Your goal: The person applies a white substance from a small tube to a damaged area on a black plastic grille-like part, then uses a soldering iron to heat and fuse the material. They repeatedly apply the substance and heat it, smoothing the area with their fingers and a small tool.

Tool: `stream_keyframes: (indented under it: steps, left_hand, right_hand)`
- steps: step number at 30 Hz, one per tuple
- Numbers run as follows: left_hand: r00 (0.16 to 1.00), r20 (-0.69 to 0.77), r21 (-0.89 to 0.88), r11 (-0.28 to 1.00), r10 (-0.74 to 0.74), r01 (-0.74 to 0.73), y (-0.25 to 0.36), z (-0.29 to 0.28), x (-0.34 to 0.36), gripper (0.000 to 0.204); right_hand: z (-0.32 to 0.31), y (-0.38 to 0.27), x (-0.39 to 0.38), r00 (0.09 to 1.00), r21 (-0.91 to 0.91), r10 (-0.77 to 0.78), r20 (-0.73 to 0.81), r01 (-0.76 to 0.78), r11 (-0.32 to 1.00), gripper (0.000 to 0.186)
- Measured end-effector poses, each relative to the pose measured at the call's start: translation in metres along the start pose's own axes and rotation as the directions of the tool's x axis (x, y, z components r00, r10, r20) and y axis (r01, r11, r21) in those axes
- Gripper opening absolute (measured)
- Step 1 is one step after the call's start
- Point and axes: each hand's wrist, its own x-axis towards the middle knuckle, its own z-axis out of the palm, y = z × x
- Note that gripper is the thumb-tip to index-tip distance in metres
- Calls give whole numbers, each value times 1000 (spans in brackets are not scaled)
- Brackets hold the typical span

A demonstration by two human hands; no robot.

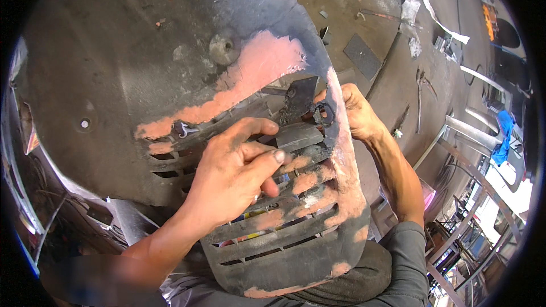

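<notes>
Two hands, left hand [233,173], right hand [358,115], one slotted panel [170,68]

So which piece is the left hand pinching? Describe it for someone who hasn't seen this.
Start from the big dark slotted panel with orange patches. Near its right edge, above the slots, the left hand touches a small grey flat piece; unlike the jagged black tab above, it's smooth and rectangular.

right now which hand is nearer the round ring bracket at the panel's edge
Right. The right hand grips the panel edge beside the ring bracket; the left hand rests lower on the slats.
</notes>
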Motion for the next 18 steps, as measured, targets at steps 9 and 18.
stream_keyframes:
  steps: [9,18]
  left_hand:
    - [904,8,461,801,427,-382,-18,-11,-12,21]
    - [827,85,600,634,555,-487,-20,-15,-9,26]
  right_hand:
    - [1,12,-7,979,-137,-192,-65,182,974,24]
    - [3,17,-3,912,-354,-409,-19,376,856,26]
